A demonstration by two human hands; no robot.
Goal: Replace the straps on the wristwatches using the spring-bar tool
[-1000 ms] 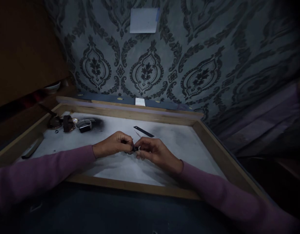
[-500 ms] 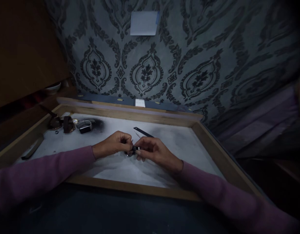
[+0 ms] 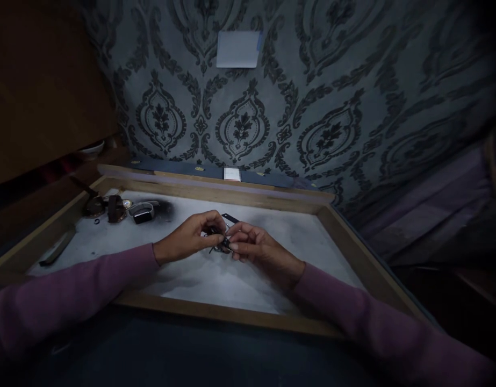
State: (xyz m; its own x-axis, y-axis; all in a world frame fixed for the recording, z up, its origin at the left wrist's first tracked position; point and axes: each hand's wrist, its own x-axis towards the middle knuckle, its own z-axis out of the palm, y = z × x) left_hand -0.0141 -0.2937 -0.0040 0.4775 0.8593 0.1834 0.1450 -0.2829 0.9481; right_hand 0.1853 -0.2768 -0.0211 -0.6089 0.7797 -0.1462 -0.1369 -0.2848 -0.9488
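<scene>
My left hand and my right hand meet above the middle of a wooden-framed tray with a white floor. Between their fingertips they pinch a small dark object, likely a watch part; its details are too dim to tell. A thin pin-like piece seems to stick out of it near my left fingers. Both arms wear mauve sleeves. A flat dark strip lies on the tray floor just behind the hands, partly hidden by them.
Watches and straps are clustered at the tray's far left corner, with a small ring beside them. A long dark tool lies along the left edge. A patterned wall rises behind the tray. A dark wooden cabinet stands at left.
The hands have shifted slightly away from me and now cover part of the dark strip. The small object has turned between the fingers. The view tilted a little downward.
</scene>
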